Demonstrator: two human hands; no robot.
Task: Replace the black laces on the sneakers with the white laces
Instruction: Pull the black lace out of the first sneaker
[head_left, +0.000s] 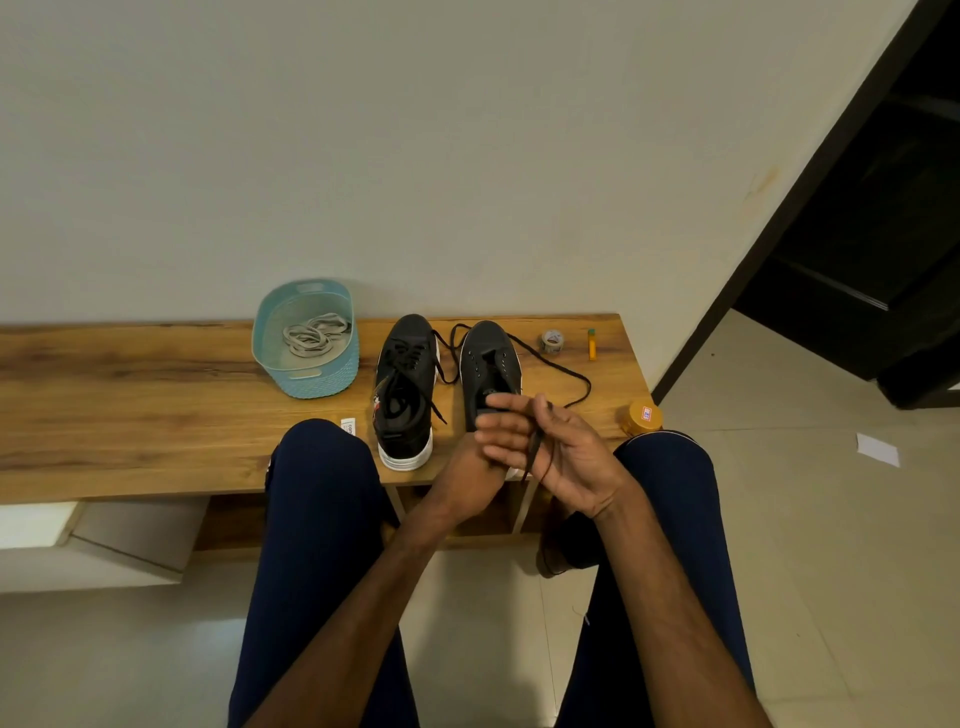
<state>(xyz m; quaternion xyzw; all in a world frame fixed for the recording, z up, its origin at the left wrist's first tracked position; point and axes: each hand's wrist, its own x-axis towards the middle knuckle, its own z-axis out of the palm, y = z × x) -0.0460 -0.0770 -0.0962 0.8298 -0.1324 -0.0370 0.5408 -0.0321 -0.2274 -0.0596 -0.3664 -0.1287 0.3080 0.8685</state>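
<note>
Wooden bench (156, 395) ahead: right hand (571, 457) pinches the black lace (566, 371), fingers of left hand (465, 467) hidden; slack looping the right-side sneaker (491, 364) could drag it

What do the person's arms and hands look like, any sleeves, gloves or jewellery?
The left hand and right hand are bare: no gloves, rings or watch visible. The left forearm and right forearm are uncovered, no sleeve in view. The legs wear dark navy trousers.
</note>
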